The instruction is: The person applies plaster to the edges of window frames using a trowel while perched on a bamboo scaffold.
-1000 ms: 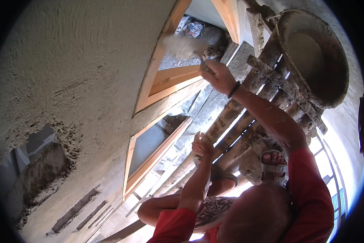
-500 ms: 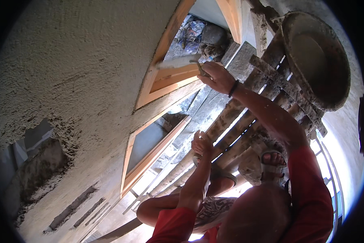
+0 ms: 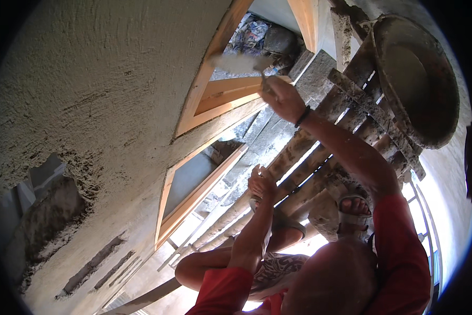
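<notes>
My right hand (image 3: pixel 284 98) is closed round the handle of a trowel (image 3: pixel 241 64). Its blade is blurred and passes in front of the upper window opening, close to the wooden frame (image 3: pixel 213 58). Lower down, my left hand (image 3: pixel 262 184) hangs loosely curled beside my bent knee, its fingertips a little apart and nothing visible in it. To the left rises a wall of rough grey plaster (image 3: pixel 104 79), which neither hand touches.
A large mortar basin (image 3: pixel 445 105) stands at upper right on a scaffold of rough planks (image 3: pixel 320 157), with gaps between the boards. A second wooden frame (image 3: pixel 194 205) sits lower in the wall. A ragged hole (image 3: pixel 52 210) breaks the plaster at lower left.
The trowel blade has moved up and slightly right, away from the frame's lower corner, as my right wrist turned. My left hand has barely moved.
</notes>
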Motion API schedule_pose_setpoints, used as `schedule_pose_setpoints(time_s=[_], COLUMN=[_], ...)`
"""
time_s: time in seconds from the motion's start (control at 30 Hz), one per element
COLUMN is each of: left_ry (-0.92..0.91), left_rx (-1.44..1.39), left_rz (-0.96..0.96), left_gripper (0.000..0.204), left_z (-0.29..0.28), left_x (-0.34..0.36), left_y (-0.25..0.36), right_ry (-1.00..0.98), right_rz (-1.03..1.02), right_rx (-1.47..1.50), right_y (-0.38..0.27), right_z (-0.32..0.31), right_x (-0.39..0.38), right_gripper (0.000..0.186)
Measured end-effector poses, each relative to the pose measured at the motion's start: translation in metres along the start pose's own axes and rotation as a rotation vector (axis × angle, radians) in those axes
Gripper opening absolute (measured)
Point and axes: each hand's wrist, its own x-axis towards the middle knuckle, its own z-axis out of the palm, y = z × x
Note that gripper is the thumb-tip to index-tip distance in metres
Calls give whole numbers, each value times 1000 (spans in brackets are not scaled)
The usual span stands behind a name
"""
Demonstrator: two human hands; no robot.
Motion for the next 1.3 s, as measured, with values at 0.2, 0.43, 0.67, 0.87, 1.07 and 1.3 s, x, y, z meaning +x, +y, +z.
schedule_pose_setpoints(time_s=[0.2, 0.43, 0.67, 0.87, 1.07, 1.3], left_ry=[8, 8, 38, -57, 13, 69], left_rx=[13, -9, -16, -3, -15, -1], left_rz=[-32, -45, -33, -79, -66, 10], left_gripper=[31, 26, 24, 24, 23, 26], left_z=[4, 9, 9, 5, 3, 5], left_x=[2, 2, 2, 2, 3, 4], left_y=[-1, -6, -5, 1, 1, -2], right_ry=[5, 39, -32, 65, -12, -45], right_rz=[-53, -57, -210, -23, -52, -231], right_rx=[-78, -96, -229, -74, -28, -234], right_y=[-9, -16, -11, -19, -28, -7], right_z=[4, 23, 24, 32, 47, 59], right_x=[-6, -19, -24, -26, -33, -34], right_gripper=[19, 20, 19, 20, 19, 18])
